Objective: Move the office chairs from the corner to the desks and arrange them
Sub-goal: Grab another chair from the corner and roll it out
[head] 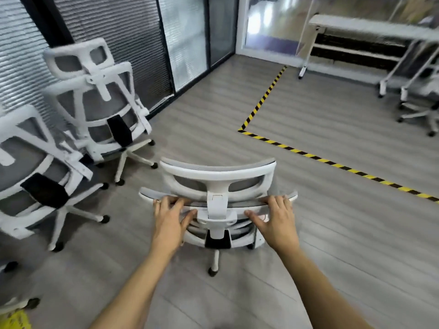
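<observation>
A white office chair (217, 176) with grey mesh stands right in front of me, its back toward me. My left hand (169, 218) grips the top edge of its backrest left of the headrest post, fingers over the rim and thumb below. My right hand (275, 220) grips the same edge on the right side. Two more white chairs stand by the blinds at the left: one further back (99, 98) and one nearer (35, 167). White desks (370, 27) stand at the far right.
Yellow-and-black floor tape (308, 155) runs across the grey wood floor between me and the desks. Another chair's base (425, 115) sits under the desks at right. Glass walls with blinds line the left. A yellow object (15, 320) lies at bottom left.
</observation>
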{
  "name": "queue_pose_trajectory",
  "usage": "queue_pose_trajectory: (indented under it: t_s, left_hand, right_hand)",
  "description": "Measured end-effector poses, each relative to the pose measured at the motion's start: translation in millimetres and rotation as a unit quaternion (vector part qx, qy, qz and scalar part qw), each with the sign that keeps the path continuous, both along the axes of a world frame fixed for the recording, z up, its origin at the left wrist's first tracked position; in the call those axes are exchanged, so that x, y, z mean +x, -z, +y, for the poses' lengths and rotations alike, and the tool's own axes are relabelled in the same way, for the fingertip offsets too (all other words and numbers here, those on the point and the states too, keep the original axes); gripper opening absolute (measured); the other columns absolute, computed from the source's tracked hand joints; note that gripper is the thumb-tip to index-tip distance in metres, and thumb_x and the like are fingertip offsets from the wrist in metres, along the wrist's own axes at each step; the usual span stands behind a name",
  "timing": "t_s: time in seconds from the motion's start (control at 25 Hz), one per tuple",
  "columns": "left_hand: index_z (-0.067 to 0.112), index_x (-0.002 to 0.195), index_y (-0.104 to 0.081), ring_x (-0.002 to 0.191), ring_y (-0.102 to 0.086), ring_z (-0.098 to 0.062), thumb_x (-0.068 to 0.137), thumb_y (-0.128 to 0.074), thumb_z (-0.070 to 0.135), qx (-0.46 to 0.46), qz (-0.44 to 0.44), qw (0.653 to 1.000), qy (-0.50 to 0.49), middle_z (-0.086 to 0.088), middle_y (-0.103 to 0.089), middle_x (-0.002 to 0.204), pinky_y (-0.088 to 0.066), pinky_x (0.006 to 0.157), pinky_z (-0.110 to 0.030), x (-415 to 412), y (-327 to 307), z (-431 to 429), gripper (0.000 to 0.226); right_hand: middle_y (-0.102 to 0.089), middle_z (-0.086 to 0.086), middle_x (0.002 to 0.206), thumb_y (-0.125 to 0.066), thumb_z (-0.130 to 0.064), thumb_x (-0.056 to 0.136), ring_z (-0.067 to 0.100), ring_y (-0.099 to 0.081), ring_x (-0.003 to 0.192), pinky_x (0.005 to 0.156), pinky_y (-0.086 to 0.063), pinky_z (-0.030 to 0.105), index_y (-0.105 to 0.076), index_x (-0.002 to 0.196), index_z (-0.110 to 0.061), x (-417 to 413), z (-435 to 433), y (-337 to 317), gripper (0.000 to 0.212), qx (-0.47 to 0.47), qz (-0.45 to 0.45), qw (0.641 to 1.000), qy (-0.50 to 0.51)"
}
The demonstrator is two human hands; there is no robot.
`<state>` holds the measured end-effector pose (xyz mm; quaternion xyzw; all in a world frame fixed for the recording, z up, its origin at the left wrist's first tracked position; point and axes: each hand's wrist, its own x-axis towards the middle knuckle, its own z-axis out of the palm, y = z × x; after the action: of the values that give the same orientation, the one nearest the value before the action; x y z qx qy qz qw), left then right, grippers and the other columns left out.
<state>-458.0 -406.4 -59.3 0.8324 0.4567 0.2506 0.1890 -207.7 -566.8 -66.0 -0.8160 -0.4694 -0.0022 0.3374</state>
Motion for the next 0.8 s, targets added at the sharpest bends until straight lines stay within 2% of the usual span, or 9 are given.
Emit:
queue_pose_trajectory:
  t_s: [0.2, 0.32, 0.56, 0.64, 0.8]
  left_hand:
    - [0.028, 0.108, -0.069, 0.105, -0.042, -0.029, 0.086, -0.063, 0.048, 0.012, -0.008, 0.998, 0.059, -0.006, -0.051, 0.104, -0.045, 0.094, -0.045, 169.7, 2.7, 57.9, 0.03]
    - [0.025, 0.109, -0.069, 0.106, -0.043, -0.029, 0.086, -0.072, 0.038, 0.024, -0.024, 0.995, 0.091, -0.006, -0.051, 0.106, -0.044, 0.094, -0.044, 270.5, 5.4, 94.7, 0.027]
    - [0.03, 0.109, -0.069, 0.106, -0.045, -0.028, 0.088, -0.063, 0.048, 0.03, -0.036, 0.982, 0.185, -0.005, -0.052, 0.103, -0.039, 0.102, -0.057, 479.7, 8.5, 185.7, 0.028]
    - [0.032, 0.11, -0.068, 0.105, -0.047, -0.028, 0.088, -0.059, 0.053, 0.022, -0.031, 0.976, 0.216, -0.002, -0.051, 0.102, -0.038, 0.104, -0.057, 555.4, 6.3, 216.5, 0.031]
    - [0.035, 0.11, -0.067, 0.102, -0.045, -0.024, 0.087, -0.063, 0.05, 0.012, -0.041, 0.964, 0.263, 0.001, -0.049, 0.099, -0.038, 0.104, -0.057, 695.7, 1.2, 261.5, 0.028]
  right_hand:
    - [-0.055, -0.007, 0.103, -0.071, -0.058, 0.083, 0.021, -0.043, 0.114, 0.101, -0.043, 0.042, -0.06, 0.105, -0.018, 142.2, 30.5, -0.8, 0.047, 0.005, 0.014, 0.997, 0.072]
    - [-0.054, -0.009, 0.105, -0.072, -0.054, 0.084, 0.013, -0.041, 0.112, 0.106, -0.041, 0.05, -0.059, 0.105, -0.018, 226.6, 54.0, -2.5, 0.044, 0.016, 0.007, 0.994, 0.107]
    - [-0.061, -0.004, 0.109, -0.063, -0.065, 0.085, 0.014, -0.046, 0.112, 0.11, -0.037, 0.053, -0.058, 0.105, -0.022, 401.2, 108.7, 1.4, 0.049, -0.002, -0.007, 0.982, 0.187]
    - [-0.06, -0.004, 0.108, -0.062, -0.066, 0.083, 0.012, -0.043, 0.11, 0.108, -0.039, 0.054, -0.059, 0.105, -0.019, 462.4, 129.8, -4.2, 0.052, 0.002, 0.009, 0.977, 0.212]
    - [-0.052, -0.011, 0.104, -0.059, -0.065, 0.081, 0.011, -0.037, 0.108, 0.104, -0.041, 0.057, -0.062, 0.106, -0.014, 579.3, 161.4, -10.5, 0.057, 0.035, 0.034, 0.967, 0.251]
